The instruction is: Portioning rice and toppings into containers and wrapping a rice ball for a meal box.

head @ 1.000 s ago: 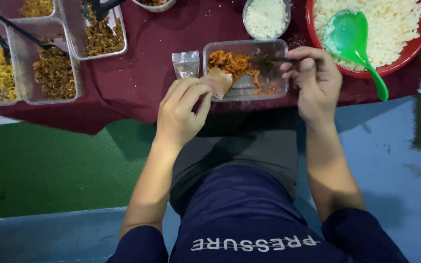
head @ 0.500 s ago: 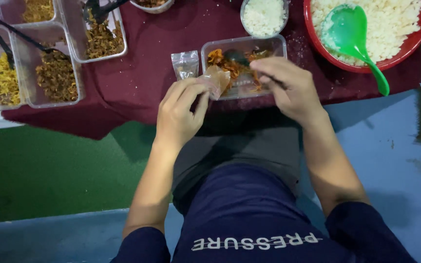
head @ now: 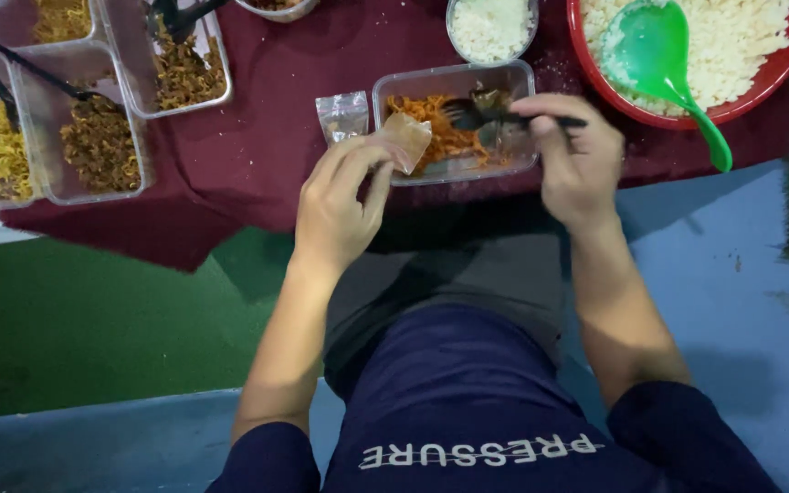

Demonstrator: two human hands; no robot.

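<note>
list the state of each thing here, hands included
left hand: pinching a small pouch
small pouch: partly filled, held at the tub's edge
right hand: gripping a dark spoon
dark spoon: bowl over the tub
clear tub: lidless, part full of orange shreds
empty pouch: flat on the cloth
green spoon: resting in the rice

Bare dark-red cloth (head: 267, 137) lies open to the left of my left hand (head: 340, 205). Ahead, a small empty bag (head: 342, 116) and a clear tray of orange shreds (head: 431, 128) block the way. Beyond my right hand (head: 577, 155), a red bowl (head: 760, 91) with a green spoon (head: 664, 64) stands close.
</note>
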